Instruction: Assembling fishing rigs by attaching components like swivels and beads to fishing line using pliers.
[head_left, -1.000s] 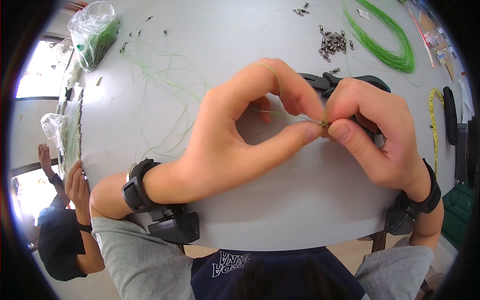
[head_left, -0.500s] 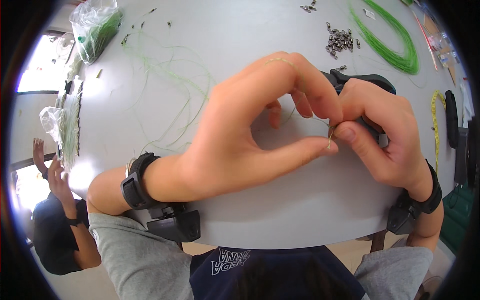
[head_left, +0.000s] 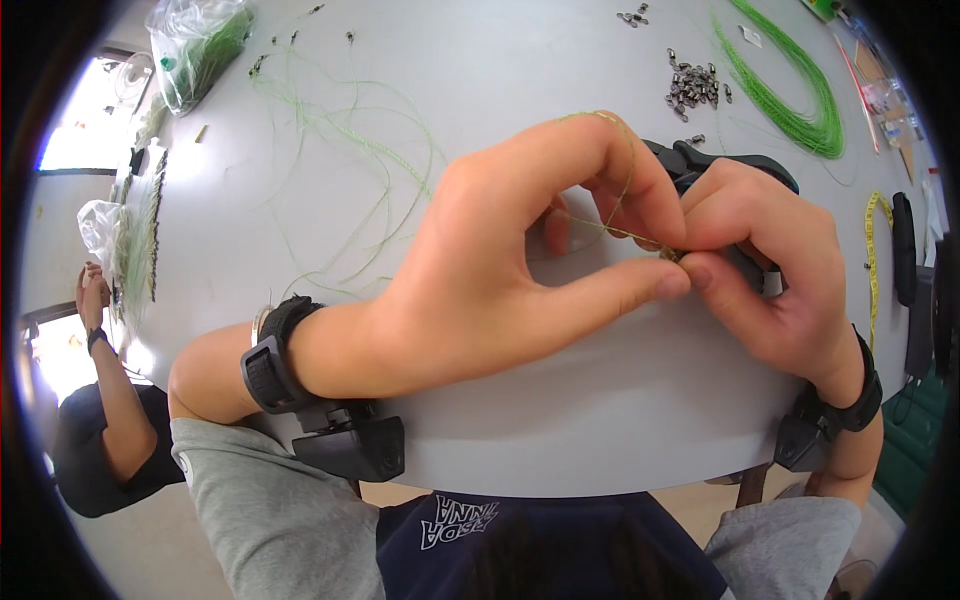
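My left hand point(head_left: 470, 275) arches over the table, its thumb and forefinger tips brought together at a thin green fishing line point(head_left: 631, 165). The line loops over that forefinger, and strands cross inside the curve of the hand. Against it, my right hand point(head_left: 775, 265) pinches a small dark piece at the line's end with thumb and bent forefinger. Fingertips cover most of that piece, so I cannot tell its kind. Loose green line point(head_left: 385, 165) trails over the table to the left of my left hand.
Dark metal swivels point(head_left: 692, 87) lie piled beyond my right hand, near a coil of green line point(head_left: 815, 130). A black tool point(head_left: 740, 162) sits partly behind that hand. At right is a yellow measuring tape point(head_left: 872, 250); at far left, a plastic bag point(head_left: 195, 60) and another person's arm point(head_left: 125, 400).
My left thumb has closed up toward its forefinger and my right fingertips. The short line end over that thumb no longer shows; strands now stretch across the hand's curve. The other person's arm has shifted.
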